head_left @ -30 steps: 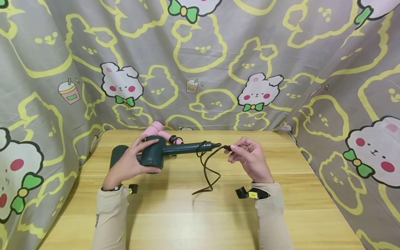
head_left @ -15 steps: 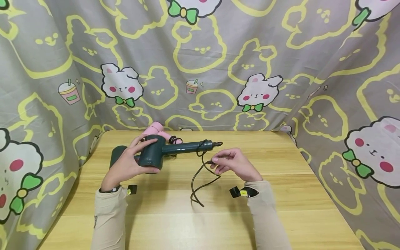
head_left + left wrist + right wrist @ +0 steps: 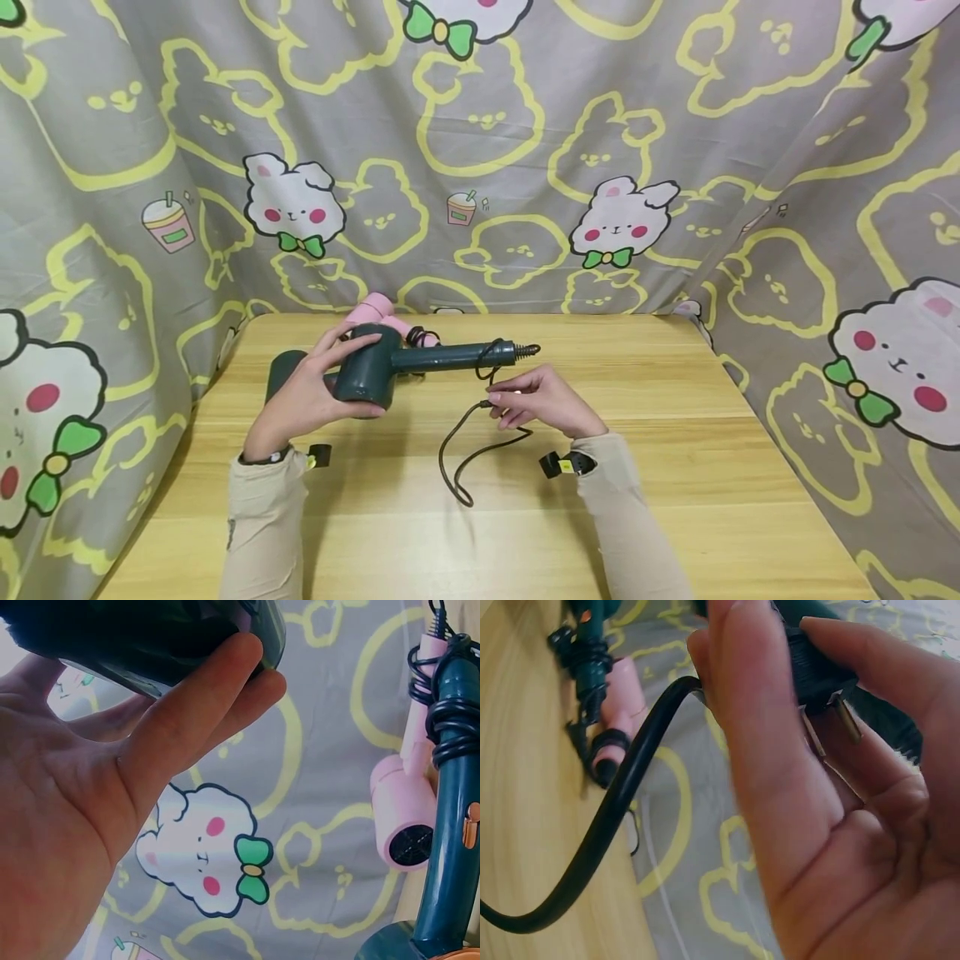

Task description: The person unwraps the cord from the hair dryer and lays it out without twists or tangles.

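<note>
My left hand grips the barrel of a dark green hair dryer, held above the table with its handle pointing right. A turn of black cord loops round the handle's end, near the coiled strain relief. Just below that end, my right hand pinches the cord's plug between thumb and fingers. Two metal prongs of the plug show in the right wrist view, pointing toward the palm. The slack cord hangs in a loop below the hands. In the left wrist view, the fingers wrap the dark barrel.
A second dark green hair dryer lies behind my left hand, cord wound on its handle in the left wrist view. Behind it lies a pink hair dryer with a wound black cord. A patterned curtain surrounds the wooden table.
My right hand has moved left and down with the plug, from beside the handle's tip to below it. The cord's loop hangs wider and lower. My left hand keeps its grip on the hair dryer.
</note>
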A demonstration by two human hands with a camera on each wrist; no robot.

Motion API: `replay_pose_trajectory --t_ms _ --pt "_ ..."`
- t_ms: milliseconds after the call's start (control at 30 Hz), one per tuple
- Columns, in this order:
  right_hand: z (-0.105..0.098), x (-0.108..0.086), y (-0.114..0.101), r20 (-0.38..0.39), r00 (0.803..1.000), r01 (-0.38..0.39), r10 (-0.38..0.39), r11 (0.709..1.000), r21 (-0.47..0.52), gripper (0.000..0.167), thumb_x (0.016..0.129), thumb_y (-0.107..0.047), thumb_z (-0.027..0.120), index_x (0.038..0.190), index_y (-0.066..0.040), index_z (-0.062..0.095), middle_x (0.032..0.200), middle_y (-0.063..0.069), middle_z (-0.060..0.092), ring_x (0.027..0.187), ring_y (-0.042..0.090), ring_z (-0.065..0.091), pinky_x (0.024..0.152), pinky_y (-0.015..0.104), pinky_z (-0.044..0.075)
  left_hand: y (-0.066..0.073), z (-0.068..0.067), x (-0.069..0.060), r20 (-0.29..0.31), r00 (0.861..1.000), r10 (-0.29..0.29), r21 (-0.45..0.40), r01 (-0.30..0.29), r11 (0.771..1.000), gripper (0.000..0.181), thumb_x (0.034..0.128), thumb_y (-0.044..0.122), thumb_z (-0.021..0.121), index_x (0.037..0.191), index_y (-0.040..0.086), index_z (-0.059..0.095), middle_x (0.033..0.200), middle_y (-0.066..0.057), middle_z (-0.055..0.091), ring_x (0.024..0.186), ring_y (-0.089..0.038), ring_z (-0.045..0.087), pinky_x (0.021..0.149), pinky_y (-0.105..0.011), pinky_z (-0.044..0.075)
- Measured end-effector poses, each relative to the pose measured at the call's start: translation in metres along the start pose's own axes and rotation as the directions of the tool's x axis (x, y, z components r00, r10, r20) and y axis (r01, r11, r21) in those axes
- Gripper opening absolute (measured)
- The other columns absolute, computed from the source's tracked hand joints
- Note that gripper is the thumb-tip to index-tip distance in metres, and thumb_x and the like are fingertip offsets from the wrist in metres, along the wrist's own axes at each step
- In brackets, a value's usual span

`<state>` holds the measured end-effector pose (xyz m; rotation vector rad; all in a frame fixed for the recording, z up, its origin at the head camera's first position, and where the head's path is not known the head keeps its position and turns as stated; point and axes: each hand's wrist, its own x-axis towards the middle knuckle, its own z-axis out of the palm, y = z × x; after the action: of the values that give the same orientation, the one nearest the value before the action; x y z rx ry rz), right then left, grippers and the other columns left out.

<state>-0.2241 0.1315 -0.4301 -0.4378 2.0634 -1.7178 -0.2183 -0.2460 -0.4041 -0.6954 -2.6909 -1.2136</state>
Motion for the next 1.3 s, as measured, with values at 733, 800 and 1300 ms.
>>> replay_pose_trajectory --t_ms 733,800,1300 --pt "-0.014 0.016 0.024 -0.363 0.918 0.107 -0.158 0.982 -0.157 0.031 0.086 0.003 0.078 0.117 0.005 0.075 0.12 0.023 0.074 0.117 0.038 0.071 0.088 0.034 0.061 0.004 0.007 -0.001 0.122 0.992 0.036 -0.115 -0.022 0.993 0.093 0.0685 0.032 0.098 0.15 0.033 0.053 0.168 -0.003 0.026 0.127 -0.037 0.057 0.087 -0.034 0.059" --pt "-0.016 0.017 0.025 -0.393 0.899 0.134 -0.194 0.975 -0.176 0.032 0.088 -0.001 0.078 0.12 0.004 0.074 0.125 0.022 0.072 0.125 0.038 0.067 0.094 0.033 0.059 0.004 0.008 0.0 0.129 0.991 0.035 -0.104 -0.022 0.994 0.094 0.0683 0.033 0.098 0.15 0.033 0.053 0.167 -0.005 0.027 0.126 -0.038 0.058 0.088 -0.035 0.058" --pt "-0.023 0.013 0.018 -0.605 0.766 0.336 -0.217 0.938 0.089 0.039 0.093 -0.018 0.079 0.123 0.006 0.072 0.093 -0.009 0.081 0.085 0.007 0.078 0.086 0.027 0.061 0.004 0.01 0.003 0.18 0.984 0.002 -0.028 0.003 1.0 0.094 0.0668 0.046 0.097 0.149 0.036 0.053 0.168 -0.009 0.026 0.134 -0.045 0.052 0.097 -0.053 0.053"
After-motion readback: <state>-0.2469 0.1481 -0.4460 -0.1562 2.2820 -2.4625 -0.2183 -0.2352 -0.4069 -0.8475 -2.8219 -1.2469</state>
